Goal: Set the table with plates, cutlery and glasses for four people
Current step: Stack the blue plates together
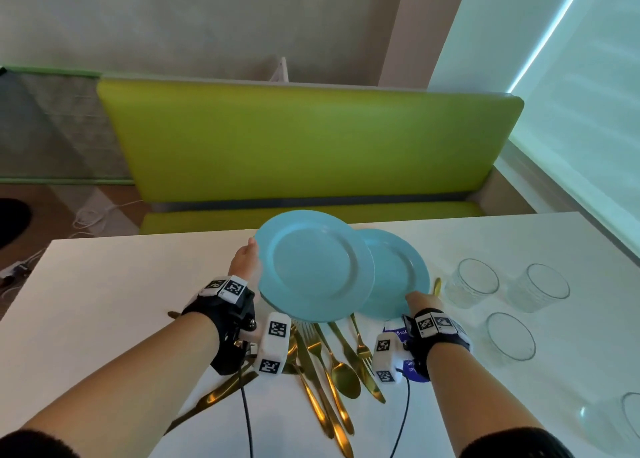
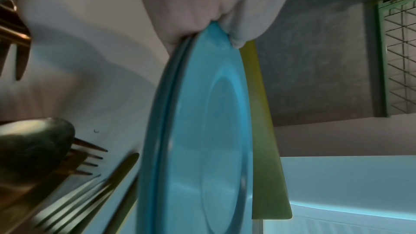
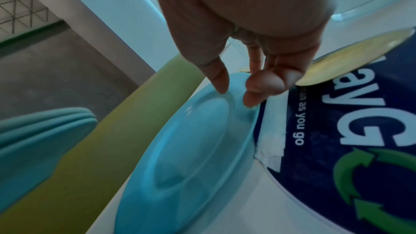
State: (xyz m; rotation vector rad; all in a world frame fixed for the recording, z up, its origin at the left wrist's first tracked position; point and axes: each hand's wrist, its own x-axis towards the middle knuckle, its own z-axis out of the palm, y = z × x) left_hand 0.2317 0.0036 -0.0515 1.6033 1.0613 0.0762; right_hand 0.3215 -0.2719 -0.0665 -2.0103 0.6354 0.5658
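Both forearms are bare below black sleeves point(image 1: 38, 445) pushed up near the elbows. Each wrist wears a black strap point(image 1: 221, 333) carrying white blocks point(image 1: 273, 345) printed with black-and-white square markers. A black cable point(image 1: 247, 419) trails from each, apparently from the wrist cameras.

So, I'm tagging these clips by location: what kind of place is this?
Probably a dining booth in a café or canteen, possibly a home nook. A green padded bench runs along the far side of a white table, which has a round printed sticker stuck on it and a window blind beside it.
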